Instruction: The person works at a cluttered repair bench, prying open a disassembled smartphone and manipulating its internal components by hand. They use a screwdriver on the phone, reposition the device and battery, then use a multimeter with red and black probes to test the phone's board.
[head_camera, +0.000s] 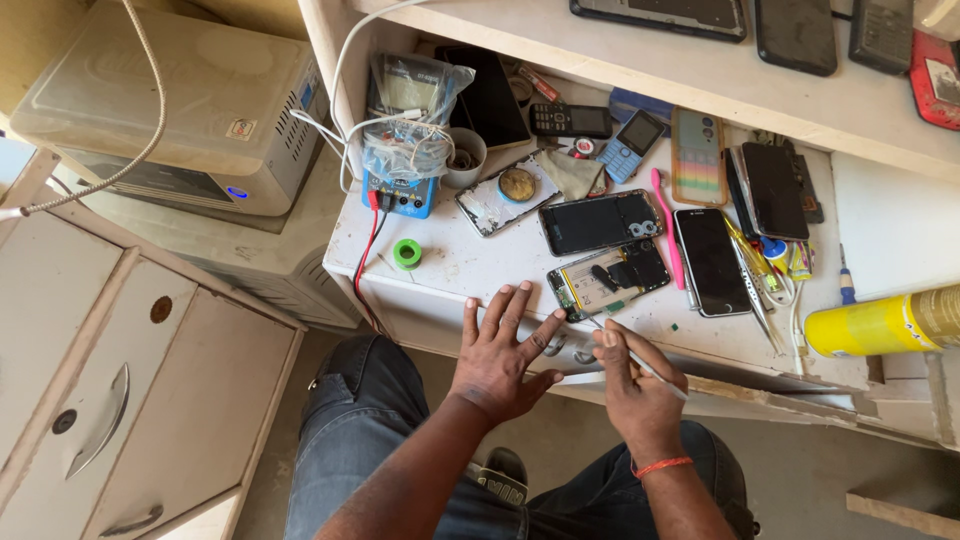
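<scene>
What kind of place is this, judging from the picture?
Probably a small phone repair bench. An opened phone lies by the left hand, the right hand holds a thin tool, and a blue meter stands nearby.

Green tape roll (407, 253); yellow can (880, 322); pink toothbrush (667, 228); orange wristband (662, 465); blue meter (402, 192)

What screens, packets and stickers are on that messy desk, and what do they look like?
Opened phone: desk's front edge, by the left hand and right hand; yellowish insides showing.
Black-screened phone: right of it, dark rectangle.
Small keypad phone: further back, blue.
Plastic bag: back left, clear, crinkled, holding white cables.
Yellow roll: right edge, lying down.
Sticker: grey box at left, small, white.
</scene>
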